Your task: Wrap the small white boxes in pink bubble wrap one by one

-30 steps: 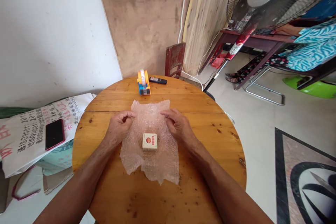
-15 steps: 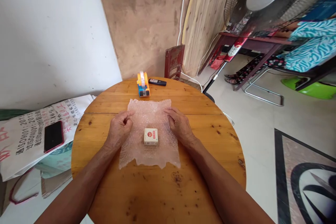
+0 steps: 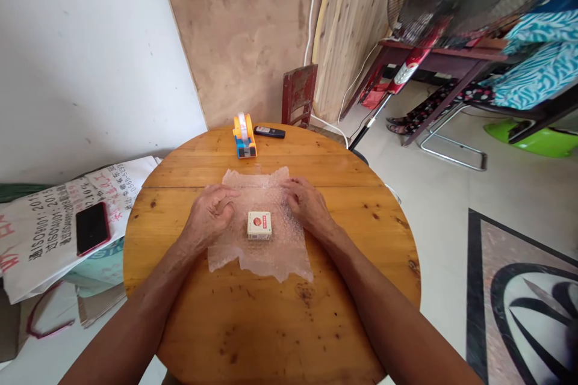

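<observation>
A sheet of clear bubble wrap (image 3: 271,257) lies on the round wooden table. On its middle sits a small cream box (image 3: 259,225) with red print on top. My left hand (image 3: 211,215) is at the wrap's left side, thumb and fingers closed on its edge, index finger stretched along it. On the opposite side, my right hand (image 3: 307,204) grips the right edge with bent fingers. Neither hand touches the box, which lies between them. The fingertips are partly hidden against the clear film.
Beyond the wrap stand an orange and blue tape dispenser (image 3: 244,135) and a black remote-like device (image 3: 270,132). A phone (image 3: 93,228) lies on white sacks at left. A pedestal fan (image 3: 418,66) and a seated person (image 3: 537,69) are at right; a chair (image 3: 299,94) stands behind the table.
The wrap's sides have shifted slightly inward with my hands, and its far edge looks more rumpled. The box stays on the wrap. The view has tilted a little.
</observation>
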Available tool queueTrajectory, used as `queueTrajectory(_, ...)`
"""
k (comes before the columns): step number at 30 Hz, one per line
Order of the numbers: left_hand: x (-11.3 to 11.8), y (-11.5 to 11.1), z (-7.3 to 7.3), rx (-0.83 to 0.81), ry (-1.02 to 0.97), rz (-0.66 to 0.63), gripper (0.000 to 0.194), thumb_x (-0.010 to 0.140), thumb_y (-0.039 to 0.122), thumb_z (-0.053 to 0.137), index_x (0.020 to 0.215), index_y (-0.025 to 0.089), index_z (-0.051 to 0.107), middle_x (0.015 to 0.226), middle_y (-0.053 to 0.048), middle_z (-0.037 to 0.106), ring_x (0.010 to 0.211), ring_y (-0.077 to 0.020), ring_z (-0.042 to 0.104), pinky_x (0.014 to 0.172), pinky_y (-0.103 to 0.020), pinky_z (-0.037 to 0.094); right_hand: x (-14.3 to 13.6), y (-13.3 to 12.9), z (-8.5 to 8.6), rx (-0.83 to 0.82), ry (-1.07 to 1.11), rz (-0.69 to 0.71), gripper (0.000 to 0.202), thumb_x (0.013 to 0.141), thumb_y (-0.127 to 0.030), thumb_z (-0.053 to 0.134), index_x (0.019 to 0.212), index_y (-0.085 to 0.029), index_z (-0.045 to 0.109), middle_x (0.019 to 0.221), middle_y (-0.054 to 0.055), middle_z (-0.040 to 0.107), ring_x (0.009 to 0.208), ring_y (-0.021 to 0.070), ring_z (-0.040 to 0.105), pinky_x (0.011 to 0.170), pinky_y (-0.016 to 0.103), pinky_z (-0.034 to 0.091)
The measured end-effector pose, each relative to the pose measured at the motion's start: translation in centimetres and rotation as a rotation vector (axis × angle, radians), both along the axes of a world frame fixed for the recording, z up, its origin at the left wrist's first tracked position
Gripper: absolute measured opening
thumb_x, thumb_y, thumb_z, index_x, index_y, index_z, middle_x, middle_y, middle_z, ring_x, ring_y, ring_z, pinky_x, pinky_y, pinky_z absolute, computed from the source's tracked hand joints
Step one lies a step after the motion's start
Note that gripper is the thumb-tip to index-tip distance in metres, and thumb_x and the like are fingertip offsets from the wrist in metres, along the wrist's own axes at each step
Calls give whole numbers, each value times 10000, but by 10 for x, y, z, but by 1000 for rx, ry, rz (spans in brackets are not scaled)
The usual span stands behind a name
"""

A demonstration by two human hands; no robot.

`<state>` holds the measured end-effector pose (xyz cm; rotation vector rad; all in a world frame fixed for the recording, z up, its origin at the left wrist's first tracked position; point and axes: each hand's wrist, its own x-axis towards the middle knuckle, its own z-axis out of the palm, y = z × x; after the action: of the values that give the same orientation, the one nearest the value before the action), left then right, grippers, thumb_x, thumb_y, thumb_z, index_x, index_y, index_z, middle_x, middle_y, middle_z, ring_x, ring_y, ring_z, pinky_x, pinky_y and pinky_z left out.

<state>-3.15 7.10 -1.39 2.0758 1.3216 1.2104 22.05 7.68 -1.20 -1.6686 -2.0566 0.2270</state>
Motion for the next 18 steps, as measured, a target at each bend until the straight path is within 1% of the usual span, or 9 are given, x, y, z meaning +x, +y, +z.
queueTrajectory(1, 1, -2, 2, -13, -13, -49, 308, 724, 149, 514, 940, 203, 727, 925, -48, 677, 876, -208, 610, 832, -327, 482, 0, 0, 0, 6, -8, -7, 407, 845, -122, 491, 1208, -198, 661, 1327, 113, 571, 1099, 261, 601, 913, 380, 497)
queueTrajectory(3, 2, -6, 8, -52, -22, -88, 341, 714, 136, 496, 959, 203, 722, 927, -44, 688, 904, -208, 617, 857, -330, 487, 0, -1, 1, 34, -47, -18, 401, 833, -131, 513, 1197, -202, 664, 1379, 122, 530, 1101, 271, 593, 924, 406, 490)
queueTrajectory(6, 3, -12, 17, -114, -10, -153, 384, 682, 136, 481, 987, 191, 708, 969, -50, 694, 944, -216, 621, 830, -333, 508, -1, -4, 4, 114, -132, -19, 378, 806, -141, 552, 1160, -194, 673, 1424, 146, 495, 1145, 310, 555, 941, 469, 458)
queueTrajectory(8, 3, -15, 19, -184, -4, -240, 477, 667, 132, 474, 1099, 180, 669, 1047, -61, 697, 975, -220, 624, 825, -342, 520, -3, -9, 8, 186, -160, -9, 352, 801, -153, 564, 1129, -199, 681, 1435, 143, 492, 1181, 332, 525, 927, 492, 437)
queueTrajectory(10, 4, -18, 20, -244, -5, -331, 617, 652, 122, 482, 1260, 171, 579, 1145, -79, 684, 1060, -234, 614, 896, -374, 509, -5, -15, 16, 271, -146, 25, 304, 805, -174, 571, 1081, -213, 691, 1435, 122, 503, 1206, 332, 504, 924, 489, 411)
queueTrajectory(12, 5, -20, 20, -308, -19, -402, 742, 659, 124, 501, 1397, 171, 446, 1236, -103, 649, 1147, -250, 591, 971, -413, 480, -9, -23, 26, 345, -88, 100, 242, 809, -209, 590, 1027, -216, 697, 1378, 106, 561, 1206, 310, 506, 949, 469, 379)
queueTrajectory(14, 6, -21, 19, -383, -57, -459, 800, 691, 146, 519, 1468, 178, 335, 1305, -125, 603, 1202, -262, 570, 1008, -437, 459, -13, -30, 35, 351, -15, 219, 213, 824, -267, 611, 1013, -208, 688, 1243, 95, 648, 1151, 272, 542, 956, 429, 366)
queueTrajectory(16, 7, -21, 18, -448, -106, -519, 842, 721, 174, 538, 1509, 187, 243, 1359, -138, 559, 1267, -274, 528, 1044, -455, 435, -18, -36, 41, 258, 18, 371, 250, 855, -332, 616, 1066, -211, 670, 1101, 70, 700, 1063, 235, 581, 936, 390, 369)
queueTrajectory(18, 7, -21, 16, -481, -141, -556, 895, 734, 184, 561, 1535, 205, 161, 1409, -139, 518, 1339, -288, 462, 1086, -476, 396, -23, -40, 42, 118, -10, 487, 349, 872, -404, 619, 1166, -217, 632, 1054, 64, 704, 1025, 226, 589, 921, 377, 365)
